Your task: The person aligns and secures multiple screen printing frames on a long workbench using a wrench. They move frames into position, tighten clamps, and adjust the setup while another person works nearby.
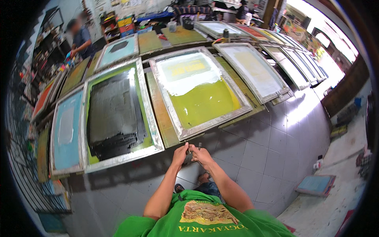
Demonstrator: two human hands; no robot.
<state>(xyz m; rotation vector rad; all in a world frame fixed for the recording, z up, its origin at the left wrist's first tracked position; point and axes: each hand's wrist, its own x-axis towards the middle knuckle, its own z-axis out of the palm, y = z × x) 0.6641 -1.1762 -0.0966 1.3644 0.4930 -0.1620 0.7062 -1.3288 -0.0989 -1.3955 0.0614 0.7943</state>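
My left hand point(180, 153) and my right hand point(201, 154) meet in front of me, just off the near edge of a framed printing screen point(213, 108). White ink lies over that screen's far half, and its near half is yellow-green. Both hands are closed, fingertips together. A short dark cylindrical piece point(200, 145) sticks up from my right hand; its kind cannot be made out. Whatever my left fingers pinch is too small to name. To the left lies another screen point(118, 110), its mesh smeared with black ink inside a green border.
More framed screens, a light blue one point(67, 130) and a pale one point(252, 71) among them, line the long table. A person point(81, 39) stands at the far left. Grey floor tiles point(252, 154) run to the right, where a blue panel point(316, 184) lies on a ledge.
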